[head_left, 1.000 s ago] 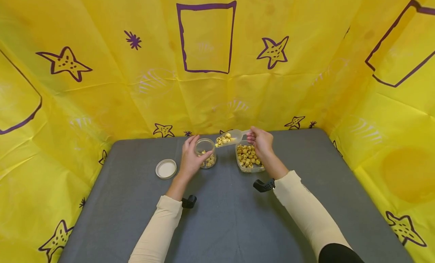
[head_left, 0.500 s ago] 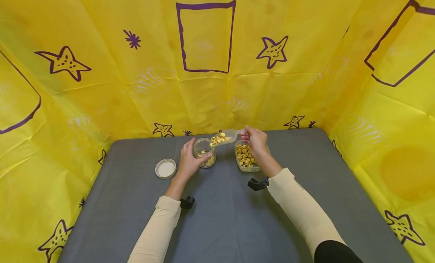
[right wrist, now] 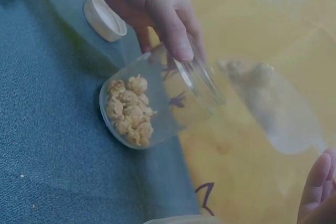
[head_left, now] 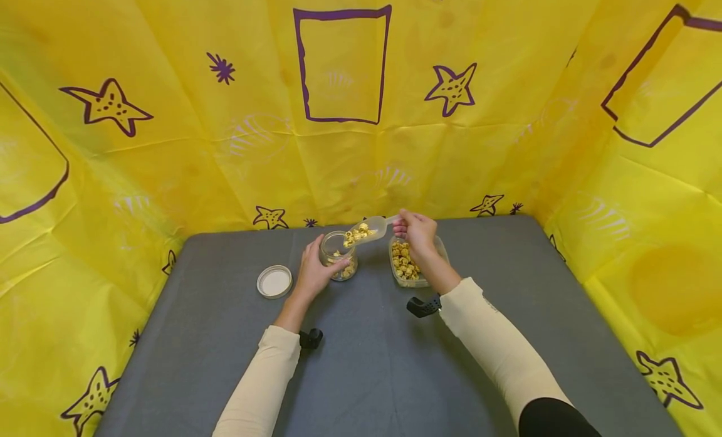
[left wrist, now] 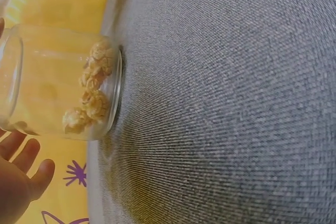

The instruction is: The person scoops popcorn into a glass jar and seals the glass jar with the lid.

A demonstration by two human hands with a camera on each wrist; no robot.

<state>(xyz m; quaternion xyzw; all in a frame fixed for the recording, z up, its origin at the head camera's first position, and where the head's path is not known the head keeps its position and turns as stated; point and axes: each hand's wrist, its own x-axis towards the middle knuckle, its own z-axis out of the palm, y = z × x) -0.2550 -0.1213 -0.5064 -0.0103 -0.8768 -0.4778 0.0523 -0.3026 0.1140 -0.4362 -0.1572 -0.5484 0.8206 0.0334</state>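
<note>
My left hand [head_left: 314, 269] holds a clear jar [head_left: 351, 264] near its open mouth, thumb on the near side. The jar stands upright on the table, with several pieces of caramel popcorn [right wrist: 128, 106] at its bottom. My right hand [head_left: 417, 232] grips the handle of a translucent scoop [head_left: 376, 226]. Popcorn [head_left: 357, 234] lies in the scoop, whose tip is over the jar's mouth, tilted down toward it. Beneath the right hand sits a clear tub [head_left: 410, 284] of popcorn, partly hidden by the hand and forearm.
A round lid [head_left: 274, 281] with a white inside lies left of the jar. The grey cloth-covered table [head_left: 366, 362] ends at a yellow curtain [head_left: 344, 167] with purple drawings, which also runs along both sides.
My right hand has moved left with the scoop, bringing its tip from beside the jar to over the mouth. The left hand and jar have barely shifted.
</note>
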